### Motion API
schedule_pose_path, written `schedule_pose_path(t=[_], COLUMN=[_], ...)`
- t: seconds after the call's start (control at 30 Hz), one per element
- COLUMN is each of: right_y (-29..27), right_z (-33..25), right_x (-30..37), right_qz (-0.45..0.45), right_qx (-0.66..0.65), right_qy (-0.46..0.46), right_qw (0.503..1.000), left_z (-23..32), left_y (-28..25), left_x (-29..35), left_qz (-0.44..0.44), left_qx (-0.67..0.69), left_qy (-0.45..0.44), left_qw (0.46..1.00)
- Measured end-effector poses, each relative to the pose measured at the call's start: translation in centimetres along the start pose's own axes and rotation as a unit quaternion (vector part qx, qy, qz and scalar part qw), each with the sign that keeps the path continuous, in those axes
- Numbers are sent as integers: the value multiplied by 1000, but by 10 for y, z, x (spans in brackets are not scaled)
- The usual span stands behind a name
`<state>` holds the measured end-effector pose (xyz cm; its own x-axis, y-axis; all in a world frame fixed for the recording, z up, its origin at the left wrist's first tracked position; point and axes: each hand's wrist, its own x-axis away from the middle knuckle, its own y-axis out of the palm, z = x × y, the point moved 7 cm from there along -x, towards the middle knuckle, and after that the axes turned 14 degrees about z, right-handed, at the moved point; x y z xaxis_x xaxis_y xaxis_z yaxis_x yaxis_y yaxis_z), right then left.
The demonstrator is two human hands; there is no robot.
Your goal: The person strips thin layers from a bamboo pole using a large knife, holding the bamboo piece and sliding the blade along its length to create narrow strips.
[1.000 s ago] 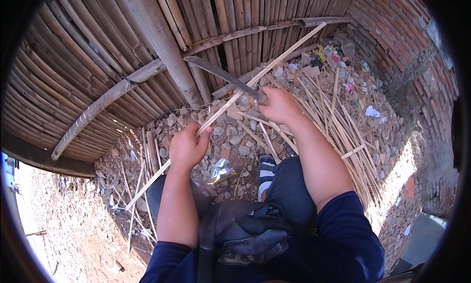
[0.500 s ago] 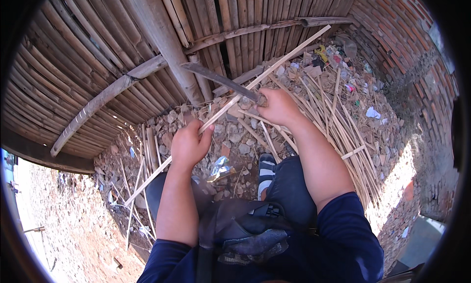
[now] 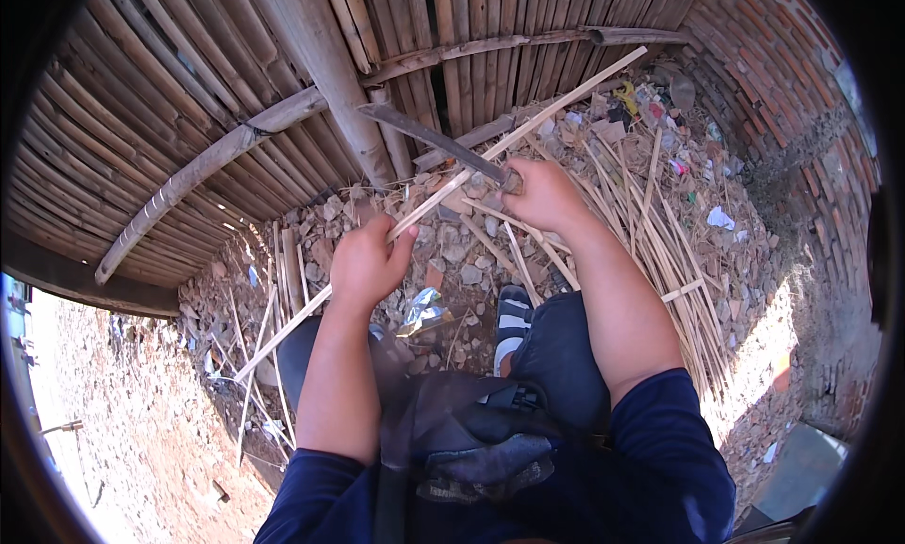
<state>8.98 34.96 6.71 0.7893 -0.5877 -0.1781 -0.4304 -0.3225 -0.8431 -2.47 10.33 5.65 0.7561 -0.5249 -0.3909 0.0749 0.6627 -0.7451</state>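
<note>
My left hand (image 3: 366,262) grips a long pale bamboo strip (image 3: 556,103) that runs from the lower left up to the upper right across the view. My right hand (image 3: 541,194) holds the handle of a long dark blade (image 3: 429,135), whose edge lies against the strip just left of that hand. The blade points up and to the left toward the wooden post (image 3: 325,68). My knees and a striped sandal (image 3: 514,320) show below the hands.
A bamboo fence (image 3: 170,101) with a curved crosspiece fills the top and left. Several split bamboo strips (image 3: 660,233) lie piled on rubble at right. A brick wall (image 3: 801,101) curves along the right. Red dirt lies at lower left.
The blade has shifted a little along the strip and both hands have moved slightly; the strip stays held at the same slant.
</note>
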Motion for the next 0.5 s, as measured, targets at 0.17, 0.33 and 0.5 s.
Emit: schedule_pose_path(t=[0.17, 0.33, 0.5], right_y=[3, 0, -3], right_z=[6, 2, 2], right_x=[-1, 0, -1], right_qz=[35, 36, 3], right_qx=[-5, -3, 11], right_qy=[-28, -27, -15], right_qw=[999, 999, 1000], left_z=[1, 2, 4], left_y=[0, -1, -2], left_x=[-1, -1, -1], left_qz=[2, -2, 0], left_qx=[2, -1, 9], left_qy=[1, -4, -10], left_qw=[1000, 1000, 1000])
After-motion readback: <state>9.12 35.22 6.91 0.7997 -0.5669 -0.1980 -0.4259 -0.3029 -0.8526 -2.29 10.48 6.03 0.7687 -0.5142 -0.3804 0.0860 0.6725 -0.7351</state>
